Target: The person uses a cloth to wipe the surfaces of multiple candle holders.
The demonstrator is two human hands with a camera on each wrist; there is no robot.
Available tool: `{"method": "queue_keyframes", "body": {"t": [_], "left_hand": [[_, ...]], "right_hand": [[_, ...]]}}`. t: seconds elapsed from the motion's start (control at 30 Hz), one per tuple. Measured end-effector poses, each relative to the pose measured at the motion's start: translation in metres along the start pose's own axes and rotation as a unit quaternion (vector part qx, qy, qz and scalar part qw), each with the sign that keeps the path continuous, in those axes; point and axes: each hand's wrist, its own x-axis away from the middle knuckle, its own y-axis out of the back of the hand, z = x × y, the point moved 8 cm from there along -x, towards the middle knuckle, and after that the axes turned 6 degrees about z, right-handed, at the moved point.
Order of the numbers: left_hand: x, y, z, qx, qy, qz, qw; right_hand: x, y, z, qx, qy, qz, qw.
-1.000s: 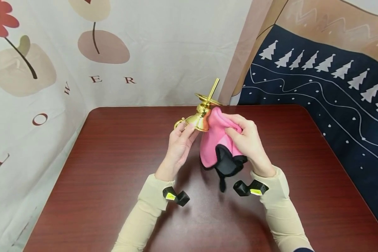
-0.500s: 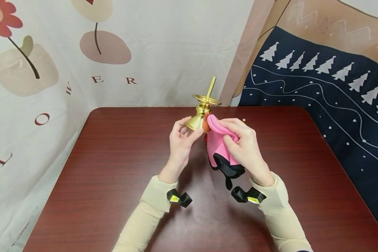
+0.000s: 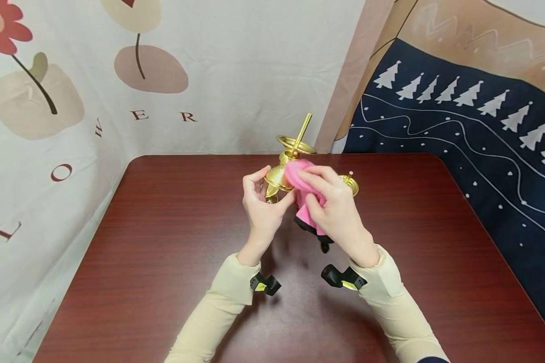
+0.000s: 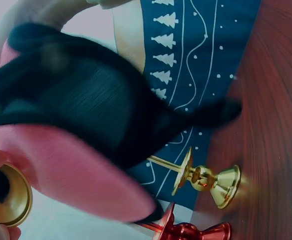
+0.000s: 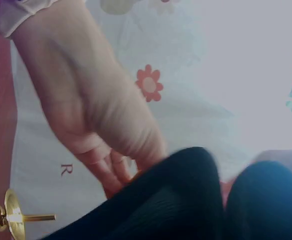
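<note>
My left hand [image 3: 264, 210] holds a gold candlestick [image 3: 278, 176] by its wide base, tilted slightly, its plate and spike pointing up. The base's hollow underside [image 4: 20, 192] shows in the left wrist view. My right hand [image 3: 338, 209] pinches a pink cloth [image 3: 310, 201] with black trim and presses a fold of it against the candlestick's side, just under the plate. The cloth's lower part hangs down, and in the left wrist view its black opening [image 4: 81, 95] and strap are blurred. The cloth hides part of the candlestick's base and stem.
Behind my hands a second gold candlestick [image 4: 225, 185] stands on the brown table [image 3: 172, 242], with a red candlestick [image 4: 198, 232] beside it. Another gold candlestick [image 5: 15, 218] shows at the lower left of the right wrist view. Printed curtains [image 3: 236, 75] hang behind the table.
My right hand has moved left with the cloth, up against the candlestick's side. The left hand has turned the candlestick and shifted slightly right, and the gold candlestick behind has come into sight.
</note>
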Motion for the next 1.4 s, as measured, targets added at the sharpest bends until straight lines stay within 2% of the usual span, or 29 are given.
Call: {"method": "queue_keyframes", "body": {"t": [0.1,0.17,0.23,0.4,0.47,0.53,0.63,0.77,0.87,0.97,1.07,1.13,1.2,1.27,1.33,1.4], "left_hand": [[0.001,0.001,0.001,-0.006,-0.010,-0.007,0.9999],[0.002,0.001,0.002,-0.014,-0.014,-0.006,0.9998],[0.004,0.001,0.003,-0.028,-0.021,-0.006,0.9994],[0.005,0.000,0.003,-0.070,-0.051,-0.013,0.9962],[0.005,0.000,0.002,-0.082,-0.074,-0.015,0.9938],[0.006,-0.001,0.001,-0.092,-0.096,-0.015,0.9910],[0.005,0.000,-0.002,-0.102,-0.122,-0.014,0.9872],[0.004,0.001,-0.002,-0.103,-0.135,-0.011,0.9855],[0.003,0.003,0.000,-0.090,-0.127,-0.015,0.9877],[0.003,0.007,0.003,-0.070,-0.103,-0.018,0.9920],[0.004,0.011,0.009,-0.042,-0.063,-0.018,0.9970],[0.003,0.014,0.012,-0.021,-0.033,-0.018,0.9991],[0.002,0.016,0.017,0.005,-0.003,-0.018,0.9998],[0.001,0.017,0.020,0.035,0.023,-0.016,0.9990],[0.001,0.017,0.023,0.071,0.049,-0.011,0.9963],[0.001,0.014,0.025,0.104,0.073,-0.002,0.9919]], "right_hand": [[0.001,-0.003,0.001,0.011,0.003,0.043,0.9990],[0.002,-0.002,0.001,0.013,-0.002,0.041,0.9991],[0.002,0.002,0.000,0.003,-0.008,0.013,0.9999],[0.000,0.009,0.005,-0.010,-0.007,-0.091,0.9957],[-0.003,0.008,0.008,0.003,-0.009,-0.116,0.9932],[-0.006,0.005,0.012,0.027,-0.009,-0.120,0.9924],[-0.011,-0.004,0.016,0.067,-0.002,-0.094,0.9933],[-0.015,-0.016,0.023,0.092,0.032,-0.029,0.9948],[-0.015,-0.023,0.025,0.081,0.059,0.037,0.9943],[-0.013,-0.024,0.020,0.045,0.058,0.100,0.9923],[-0.010,-0.017,0.004,-0.006,0.011,0.123,0.9923],[-0.007,-0.009,-0.012,-0.037,-0.040,0.109,0.9925],[-0.002,-0.004,-0.031,-0.078,-0.109,0.086,0.9873],[0.005,-0.003,-0.050,-0.125,-0.178,0.062,0.9741],[0.012,-0.006,-0.066,-0.179,-0.239,0.041,0.9536],[0.019,-0.012,-0.075,-0.225,-0.279,0.028,0.9332]]}}
